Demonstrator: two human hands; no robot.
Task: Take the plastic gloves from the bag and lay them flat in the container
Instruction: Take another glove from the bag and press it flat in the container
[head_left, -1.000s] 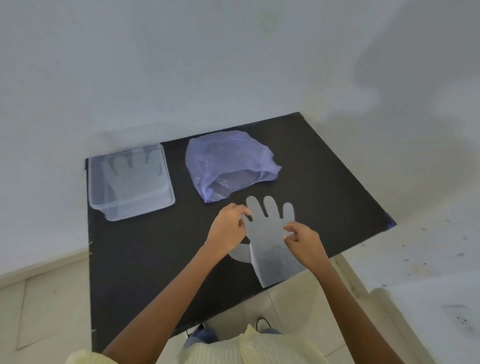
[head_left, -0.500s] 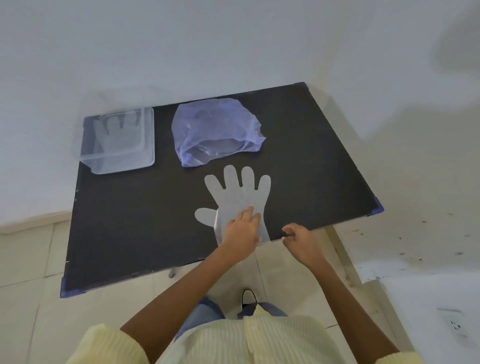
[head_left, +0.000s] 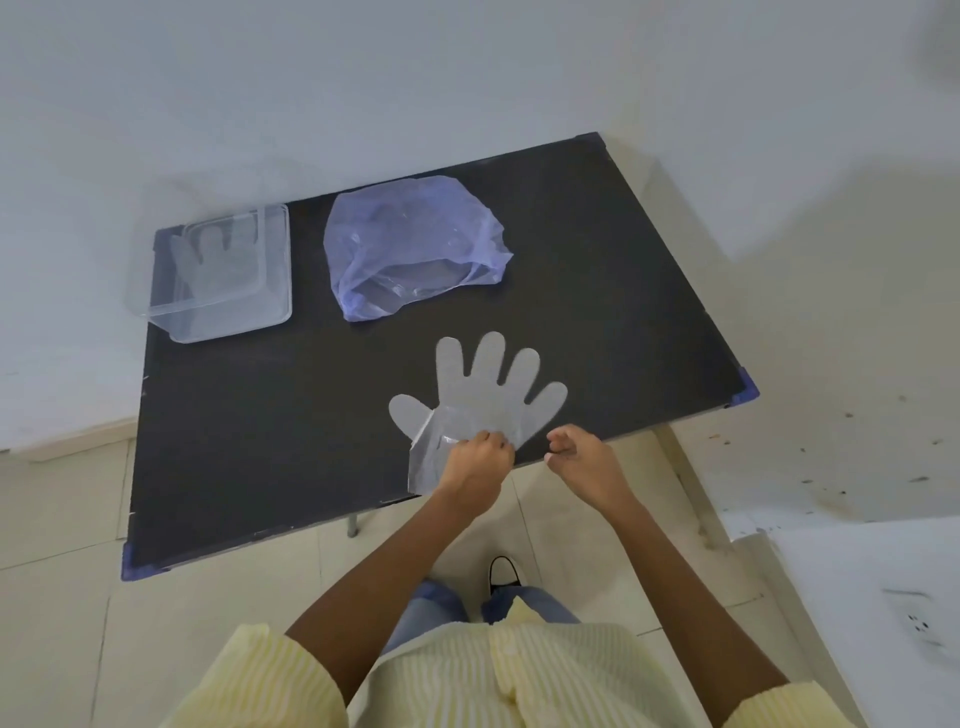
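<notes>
A clear plastic glove (head_left: 483, 389) lies flat on the black table (head_left: 270, 436), fingers pointing away from me. Its cuff is lifted and creased at the near edge, where my left hand (head_left: 475, 460) pinches it. My right hand (head_left: 582, 460) hovers just right of the cuff with fingers curled and nothing in them. A crumpled blue plastic bag (head_left: 410, 244) sits at the back middle, its mouth facing me. The clear container (head_left: 280, 312) stands at the back left with another glove (head_left: 218, 260) lying flat inside.
The table's near edge runs just under my hands, with blue corner caps at the near left (head_left: 130, 564) and right (head_left: 745, 389). White walls close in behind and to the right. Below the edge are the tiled floor and my shoe (head_left: 504, 569).
My left hand went from the glove's fingers down to its cuff and now lifts it off the table. My right hand let go and sits beside it. The view shifted back.
</notes>
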